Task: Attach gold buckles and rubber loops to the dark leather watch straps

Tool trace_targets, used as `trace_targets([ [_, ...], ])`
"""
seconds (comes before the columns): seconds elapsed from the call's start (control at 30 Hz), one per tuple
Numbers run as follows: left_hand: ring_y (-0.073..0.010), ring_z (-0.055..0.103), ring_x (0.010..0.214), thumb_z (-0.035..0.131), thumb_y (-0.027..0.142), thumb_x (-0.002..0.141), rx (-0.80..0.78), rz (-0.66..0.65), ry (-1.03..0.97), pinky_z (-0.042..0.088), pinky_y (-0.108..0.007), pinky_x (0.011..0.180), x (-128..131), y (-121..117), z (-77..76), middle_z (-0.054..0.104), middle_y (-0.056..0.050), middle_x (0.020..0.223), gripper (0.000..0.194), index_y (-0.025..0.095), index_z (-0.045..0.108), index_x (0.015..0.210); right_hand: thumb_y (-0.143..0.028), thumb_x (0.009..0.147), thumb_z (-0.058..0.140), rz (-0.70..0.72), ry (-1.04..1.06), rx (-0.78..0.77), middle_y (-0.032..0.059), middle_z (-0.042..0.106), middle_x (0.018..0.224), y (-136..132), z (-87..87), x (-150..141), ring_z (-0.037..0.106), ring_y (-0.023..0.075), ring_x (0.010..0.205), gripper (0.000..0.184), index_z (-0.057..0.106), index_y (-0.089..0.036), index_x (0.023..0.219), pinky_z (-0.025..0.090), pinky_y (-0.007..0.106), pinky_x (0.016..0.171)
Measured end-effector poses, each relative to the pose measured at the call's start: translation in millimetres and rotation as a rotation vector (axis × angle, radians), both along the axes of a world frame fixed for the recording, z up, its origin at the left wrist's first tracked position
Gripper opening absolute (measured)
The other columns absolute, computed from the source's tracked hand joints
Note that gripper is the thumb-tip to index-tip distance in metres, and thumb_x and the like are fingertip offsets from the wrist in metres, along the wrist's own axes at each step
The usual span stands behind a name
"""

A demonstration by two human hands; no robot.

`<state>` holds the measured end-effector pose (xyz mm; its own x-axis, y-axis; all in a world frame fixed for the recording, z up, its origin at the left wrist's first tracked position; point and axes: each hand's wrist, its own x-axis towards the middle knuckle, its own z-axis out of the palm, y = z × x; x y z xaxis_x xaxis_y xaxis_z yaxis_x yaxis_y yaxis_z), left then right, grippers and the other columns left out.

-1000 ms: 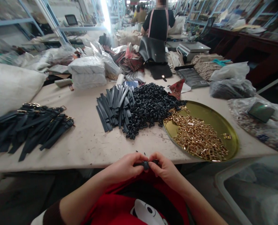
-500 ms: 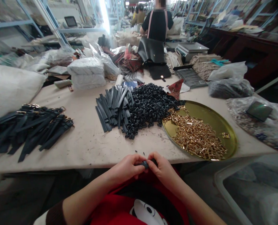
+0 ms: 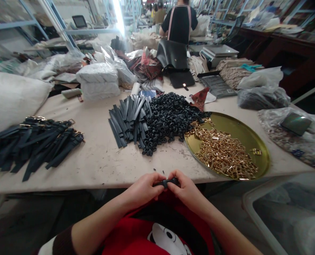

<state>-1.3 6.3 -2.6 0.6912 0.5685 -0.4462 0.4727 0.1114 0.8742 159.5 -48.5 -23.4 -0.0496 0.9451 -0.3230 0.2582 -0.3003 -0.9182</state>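
Observation:
Between my hands, at the table's front edge, is a black strap (image 3: pixel 166 183) with what looks like a small loop around its middle. My left hand (image 3: pixel 147 187) pinches one end between thumb and fingers. On the other end, the fingers of my right hand (image 3: pixel 183 187) are closed. Whether a buckle is on the strap is hidden by my fingers. Beyond my hands lie a heap of small black loops (image 3: pixel 170 120) and a bundle of flat black straps (image 3: pixel 129 118). To their right, gold buckles (image 3: pixel 223 152) fill much of a round gold tray (image 3: pixel 262 143).
At the left lies a pile of black straps with buckles (image 3: pixel 38 145) beside a big white sack (image 3: pixel 11 99). A black bag (image 3: pixel 172 55) and wrapped white bundles (image 3: pixel 97 83) stand farther back. Plastic bags (image 3: pixel 263 88) line the right. A person (image 3: pixel 179 24) faces away beyond the table.
My fingertips have moved slightly apart, and more of the black strap shows between them. Both hands still hold it at nearly the same place.

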Motion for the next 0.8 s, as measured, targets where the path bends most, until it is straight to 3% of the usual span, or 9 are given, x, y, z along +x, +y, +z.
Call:
trace_targets([
  [0.1,-0.009,0.048,0.052,0.042,0.021,0.075,0.079,0.022,0.064,0.037,-0.019,0.048,-1.5,1.5,-0.5,0.054,0.002,0.063,0.026,0.014,0.059,0.092,-0.021,0.074,0.049,-0.014,-0.182,0.115,-0.0032,0.049,0.066,-0.5,-2.9,-5.7,0.046,0.0114,0.063,0.005,0.046,-0.02,0.077,0.034,0.024,0.058],
  [0.37,-0.0081,0.05,0.055,0.041,0.026,0.078,-0.067,-0.121,-0.035,0.039,-0.019,0.053,-12.5,4.4,16.9,0.059,0.001,0.074,0.026,0.017,0.058,0.096,-0.042,0.085,0.034,0.152,0.185,-0.033,-0.003,0.049,0.067,-11.1,1.7,4.1,0.045,0.0092,0.054,0.028,0.041,-0.02,0.102,0.036,0.022,0.051],
  [0.6,-0.0112,0.055,0.058,0.041,0.024,0.076,0.051,-0.093,0.072,0.04,-0.02,0.055,-6.5,-1.0,15.5,0.058,0.002,0.063,0.022,0.015,0.06,0.082,-0.028,0.083,0.039,0.162,-0.324,0.177,0.0054,0.062,0.082,-15.8,2.1,0.6,0.058,0.0184,0.074,0.02,0.047,-0.019,0.098,0.041,0.03,0.066],
  [0.7,-0.0114,0.055,0.058,0.043,0.024,0.074,0.003,-0.039,0.051,0.04,-0.02,0.054,-5.3,-1.0,7.9,0.059,0.002,0.064,0.023,0.016,0.058,0.089,-0.028,0.083,0.039,0.195,-0.314,0.234,0.0063,0.063,0.086,-18.0,-1.0,-1.6,0.059,0.019,0.079,0.023,0.045,-0.019,0.104,0.042,0.03,0.068],
  [0.8,-0.0106,0.055,0.058,0.044,0.026,0.075,-0.124,-0.07,0.007,0.042,-0.02,0.054,-9.0,1.4,4.2,0.06,0.001,0.068,0.021,0.015,0.057,0.088,-0.033,0.086,0.035,0.156,-0.199,0.223,0.0022,0.061,0.076,-19.1,-6.1,-1.1,0.057,0.0148,0.067,0.025,0.042,-0.02,0.106,0.041,0.026,0.061],
])
